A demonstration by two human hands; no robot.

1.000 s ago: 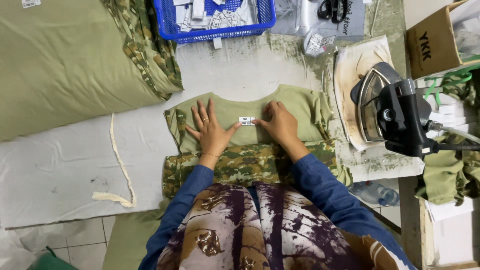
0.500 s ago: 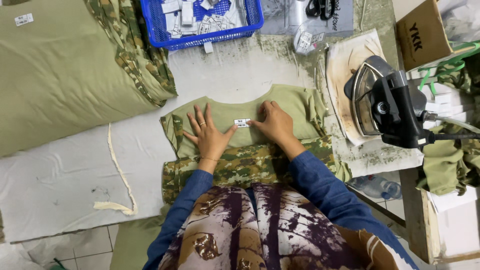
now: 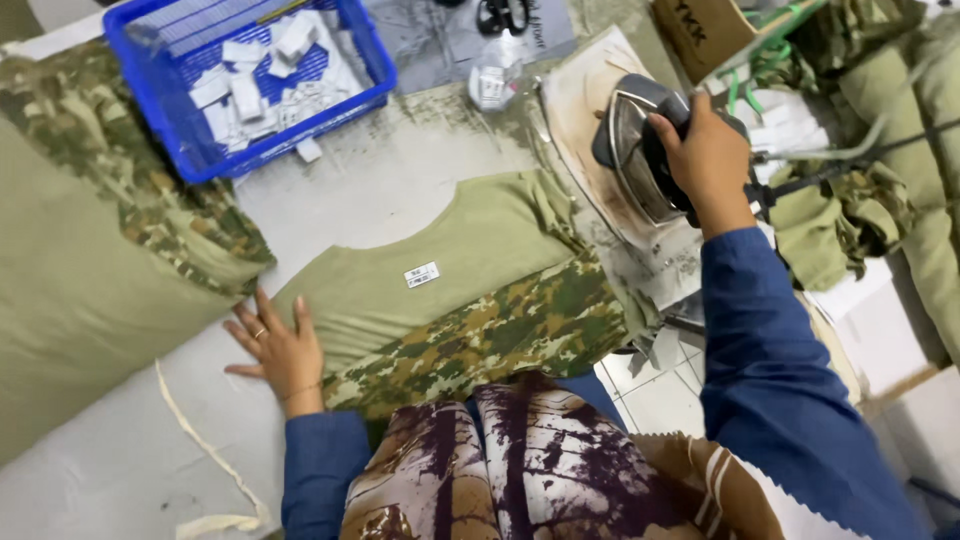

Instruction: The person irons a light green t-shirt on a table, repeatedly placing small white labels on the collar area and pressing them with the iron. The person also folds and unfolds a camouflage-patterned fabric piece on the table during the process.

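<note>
An olive and camouflage garment piece (image 3: 470,285) lies flat on the white table, with a small white label (image 3: 421,274) resting on its olive part. My left hand (image 3: 277,348) lies flat with fingers spread at the garment's left edge. My right hand (image 3: 706,155) grips the handle of a black and silver iron (image 3: 635,145) that sits on a stained pad (image 3: 585,110) to the right of the garment.
A blue basket (image 3: 180,140) of white labels stands at the back left. A big stack of olive and camouflage cloth (image 3: 90,270) fills the left side. A cardboard box (image 3: 705,30) and more folded cloth (image 3: 860,190) sit at the right. A loose white strip (image 3: 200,450) lies near the front.
My right hand left the label and reached right to grasp the iron. My left hand slid to the garment's left edge. The view swung and tilted.
</note>
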